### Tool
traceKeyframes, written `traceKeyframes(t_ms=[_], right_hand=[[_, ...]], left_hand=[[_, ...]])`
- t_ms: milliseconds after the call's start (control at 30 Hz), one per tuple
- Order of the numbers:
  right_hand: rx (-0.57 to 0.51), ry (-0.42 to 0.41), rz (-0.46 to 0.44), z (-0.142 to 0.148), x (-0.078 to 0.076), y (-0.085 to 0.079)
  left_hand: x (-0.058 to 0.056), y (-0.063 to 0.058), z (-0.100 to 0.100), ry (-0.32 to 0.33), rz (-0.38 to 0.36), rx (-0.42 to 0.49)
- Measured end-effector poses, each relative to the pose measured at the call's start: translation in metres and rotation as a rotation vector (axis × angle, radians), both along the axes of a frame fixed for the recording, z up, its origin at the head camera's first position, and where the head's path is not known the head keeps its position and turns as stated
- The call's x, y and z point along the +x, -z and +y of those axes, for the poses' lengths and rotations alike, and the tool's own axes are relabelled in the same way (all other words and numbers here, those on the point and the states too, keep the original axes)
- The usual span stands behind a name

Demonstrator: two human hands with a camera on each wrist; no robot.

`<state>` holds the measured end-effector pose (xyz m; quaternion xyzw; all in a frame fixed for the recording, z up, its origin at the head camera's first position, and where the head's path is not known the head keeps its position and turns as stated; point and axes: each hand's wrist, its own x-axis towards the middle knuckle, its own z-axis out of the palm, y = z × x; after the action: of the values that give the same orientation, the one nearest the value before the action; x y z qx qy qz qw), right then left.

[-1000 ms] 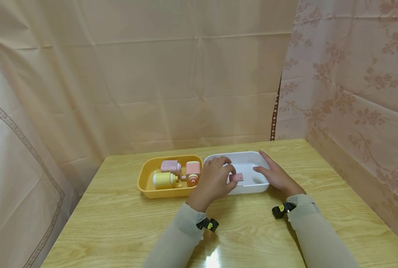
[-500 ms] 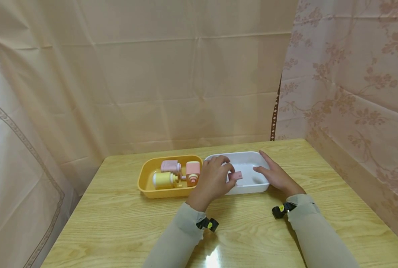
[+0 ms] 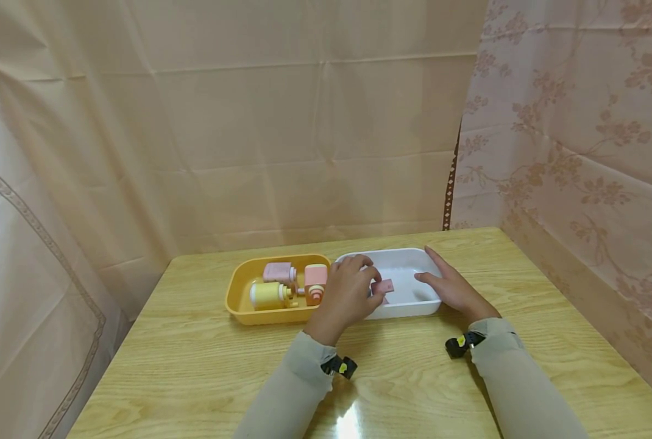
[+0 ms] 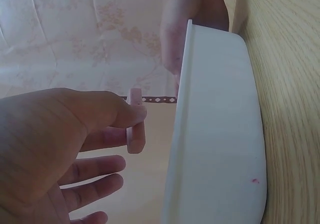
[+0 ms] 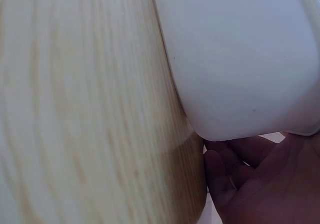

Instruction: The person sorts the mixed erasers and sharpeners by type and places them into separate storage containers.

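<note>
In the head view my left hand [image 3: 345,296] is over the left part of a white tray [image 3: 403,310]. Between thumb and forefinger it pinches a small flat pink block [image 3: 384,286]. The left wrist view shows this block [image 4: 136,139] edge-on, above the tray's rim, with the other fingers spread loosely. My right hand [image 3: 453,288] grips the tray's right end, thumb over the rim and fingers along the outside. From the right wrist its curled fingers [image 5: 220,174] show against the tray's outer wall, close to the wooden table.
Left of the white tray stands a yellow tray [image 3: 273,317]. In it lie toy-like bottles with stepped tops: a yellow one [image 3: 268,296], a pale pink one [image 3: 278,272] and a pink one [image 3: 316,275]. Curtains hang behind the table [image 3: 194,366].
My left hand has shifted slightly left, and the pink block has moved left and a little up in the head view. The right hand and both trays stay in place.
</note>
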<state>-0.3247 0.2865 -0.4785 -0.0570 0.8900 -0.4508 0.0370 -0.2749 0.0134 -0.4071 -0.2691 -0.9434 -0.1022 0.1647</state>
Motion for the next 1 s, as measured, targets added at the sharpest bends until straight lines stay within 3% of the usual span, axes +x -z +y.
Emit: traceKeyframes(t_ms=[600,1000], right_hand=[[-0.001,0.009,-0.015,-0.0020,-0.0015,-0.0021],[-0.002,0.007,-0.015,-0.0014,-0.0025,-0.0009]], left_hand=[[-0.0028,0.0026,-0.0020,0.004,0.017,0.022],[-0.0063,0.0068,-0.0023,-0.026,-0.018,0.003]])
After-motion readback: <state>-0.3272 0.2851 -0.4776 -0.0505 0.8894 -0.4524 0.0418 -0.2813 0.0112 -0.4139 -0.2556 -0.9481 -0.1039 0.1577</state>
